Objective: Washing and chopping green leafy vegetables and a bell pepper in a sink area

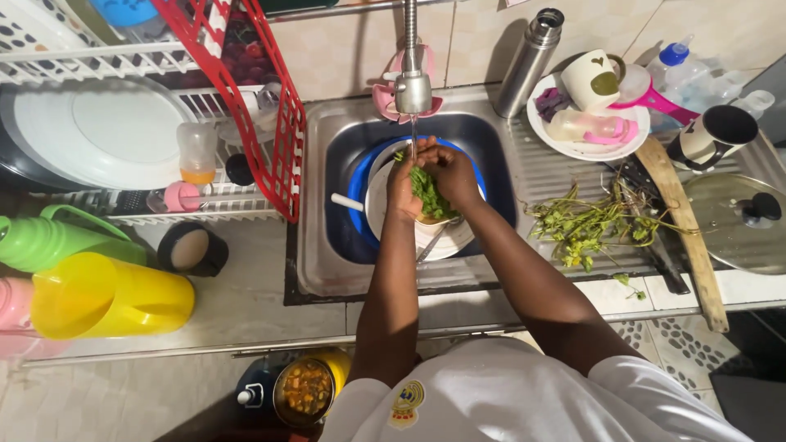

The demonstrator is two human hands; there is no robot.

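Rinsing leafy greens: the left hand [401,187] and the right hand [449,173] meet directly below the tap [413,82], each grip closed around the bunch of green leaves [429,195], which sits in the thin stream above the white plate [446,237] and blue basin [360,214] in the sink [319,245]. The step is judged best done by keeping the bunch under the tap's stream, loosening the fingers to turn and spread the leaves, and letting grit fall into the basin below. Discarded stems [585,225] lie on the drainboard right of the tap.
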